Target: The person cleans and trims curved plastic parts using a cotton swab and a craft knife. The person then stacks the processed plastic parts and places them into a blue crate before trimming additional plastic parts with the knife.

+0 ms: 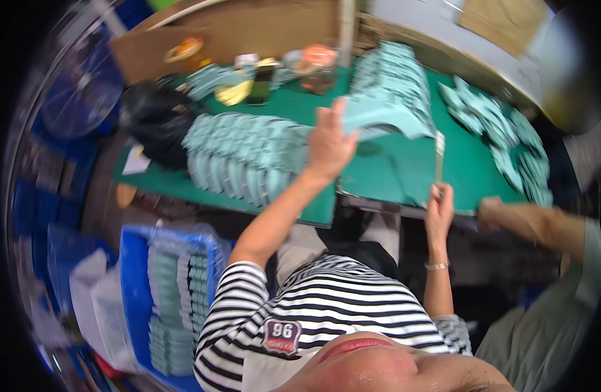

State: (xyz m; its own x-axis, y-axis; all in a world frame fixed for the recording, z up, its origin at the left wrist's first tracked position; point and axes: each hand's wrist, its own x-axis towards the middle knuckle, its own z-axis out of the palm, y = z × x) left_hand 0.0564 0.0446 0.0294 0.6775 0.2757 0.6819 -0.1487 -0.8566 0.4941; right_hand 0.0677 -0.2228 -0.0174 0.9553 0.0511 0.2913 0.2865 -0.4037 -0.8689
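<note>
My right hand is closed round the handle of a thin brush, its pale tip pointing away from me. The tip is beside the near end of a row of nested teal curved pieces. My left hand is raised with fingers stretched out, at the left end of the nearest curved piece; whether it touches that piece I cannot tell. Left of this hand lies a second row of overlapping teal pieces.
Loose teal pieces lie at the right of the green table. Behind are a phone, an orange-lidded jar and a black bag. A blue crate of teal parts stands lower left. Another person's arm reaches in at right.
</note>
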